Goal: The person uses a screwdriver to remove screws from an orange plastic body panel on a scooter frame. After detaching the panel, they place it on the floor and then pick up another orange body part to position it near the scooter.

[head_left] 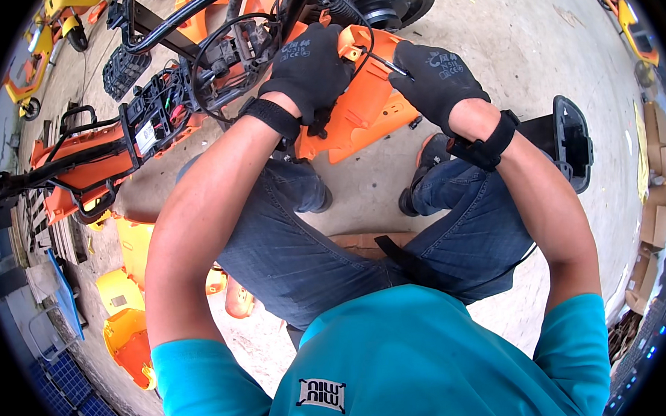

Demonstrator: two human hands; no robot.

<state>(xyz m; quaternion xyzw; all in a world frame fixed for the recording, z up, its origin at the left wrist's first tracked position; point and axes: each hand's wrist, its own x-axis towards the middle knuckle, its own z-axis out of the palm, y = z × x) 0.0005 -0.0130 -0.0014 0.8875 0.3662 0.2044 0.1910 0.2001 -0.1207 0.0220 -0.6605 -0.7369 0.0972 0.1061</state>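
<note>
An orange plastic body panel hangs tilted at the front of a partly stripped scooter frame. My left hand, in a black work glove, is closed at the panel's left upper edge; its fingertips are partly hidden. In the matching glove, my right hand is closed around a thin screwdriver. Its shaft points left, with the tip by the panel's upper edge. A black cable loops down between my hands.
A black wheel lies just beyond the panel. Exposed wiring fills the frame at left. A black open bin-like part stands beside my right forearm. Loose orange and yellow covers lie on the floor at left; cardboard boxes line the right.
</note>
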